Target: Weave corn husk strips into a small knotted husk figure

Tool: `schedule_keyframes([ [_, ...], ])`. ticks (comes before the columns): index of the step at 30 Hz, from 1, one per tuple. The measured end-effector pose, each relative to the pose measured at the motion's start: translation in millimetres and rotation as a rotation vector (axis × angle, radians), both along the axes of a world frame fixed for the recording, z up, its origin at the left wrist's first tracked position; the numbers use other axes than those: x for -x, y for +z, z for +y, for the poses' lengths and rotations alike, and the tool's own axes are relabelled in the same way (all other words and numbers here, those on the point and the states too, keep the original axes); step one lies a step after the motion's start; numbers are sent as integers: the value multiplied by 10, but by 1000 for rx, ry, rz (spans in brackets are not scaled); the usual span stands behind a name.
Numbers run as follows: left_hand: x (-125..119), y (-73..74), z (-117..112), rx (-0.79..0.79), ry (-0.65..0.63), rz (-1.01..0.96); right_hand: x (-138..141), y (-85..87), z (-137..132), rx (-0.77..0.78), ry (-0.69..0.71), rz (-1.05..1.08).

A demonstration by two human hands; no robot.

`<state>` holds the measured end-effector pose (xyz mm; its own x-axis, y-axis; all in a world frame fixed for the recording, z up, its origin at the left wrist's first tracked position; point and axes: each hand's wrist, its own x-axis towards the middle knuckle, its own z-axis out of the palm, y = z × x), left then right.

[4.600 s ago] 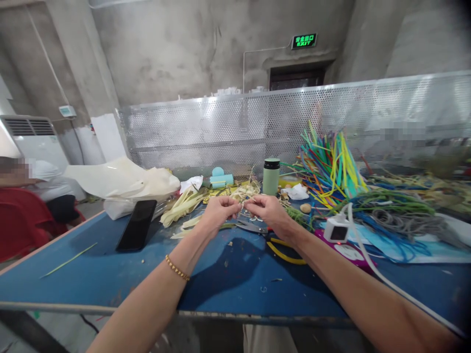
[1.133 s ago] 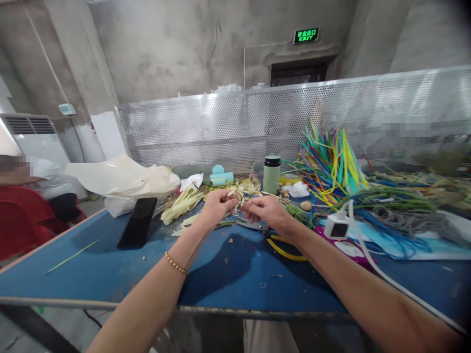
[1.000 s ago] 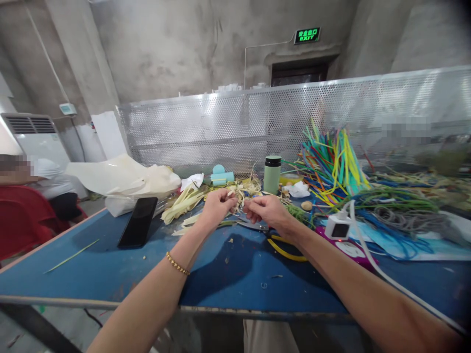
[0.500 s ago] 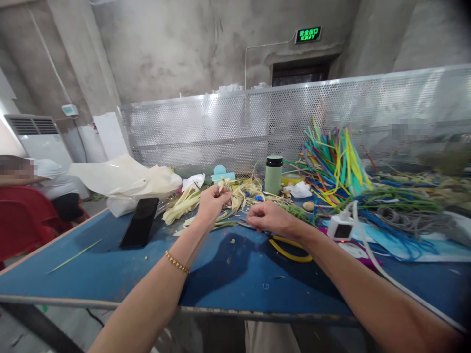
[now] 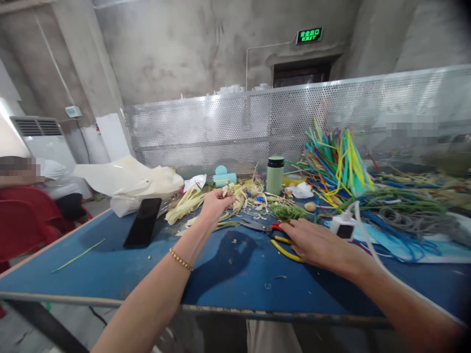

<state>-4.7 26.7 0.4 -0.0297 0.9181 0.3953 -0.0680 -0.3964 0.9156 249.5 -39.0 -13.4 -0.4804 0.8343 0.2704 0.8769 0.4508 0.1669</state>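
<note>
My left hand (image 5: 214,202) is held above the blue table (image 5: 110,274), its fingers pinched on a small pale strip beside a heap of straw-coloured strips (image 5: 243,196). My right hand (image 5: 312,241) lies low on the table with its fingers spread over the yellow and red handles of a pair of scissors (image 5: 274,230), whose blades point left. Whether it grips the handles I cannot tell. A gold bracelet (image 5: 181,259) is on my left wrist.
A black phone (image 5: 143,228) lies at the left, next to a cream plastic bag (image 5: 128,179). A green bottle (image 5: 275,175), coloured strips (image 5: 336,164), a white power cube (image 5: 340,228) with cable and tangled cords (image 5: 401,215) fill the right. A person sits far left.
My hands have parted. The right hand dropped from the strip to the scissors on the table; the left hand stayed up, drifting slightly toward the straw heap.
</note>
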Motion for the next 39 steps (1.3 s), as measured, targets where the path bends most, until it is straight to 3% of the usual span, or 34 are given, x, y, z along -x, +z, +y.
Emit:
schedule_keyframes([
  [3, 0, 0, 0, 24, -36, -23, -20, -95, 36, -21, 50, -89],
  [8, 85, 58, 17, 15, -22, -78, 2, -57, 151, 31, 82, -92],
  [13, 251, 128, 86, -94, 133, -58, 50, 20, 165, 127, 4, -101],
  [22, 274, 137, 106, -108, 193, -7, -46, 43, 303, 364, 24, 267],
  [25, 275, 135, 117, -85, 196, -1, -67, 50, 318, 344, 38, 423],
  [28, 285, 133, 129, -80, 186, 2, -51, 178, 244, 323, 11, 533],
  [34, 277, 127, 103, -140, 141, 92, 85, 483, 141, 499, 75, 575],
  [39, 242, 123, 58, -186, 83, 211, 137, 350, 252, 605, 145, 607],
])
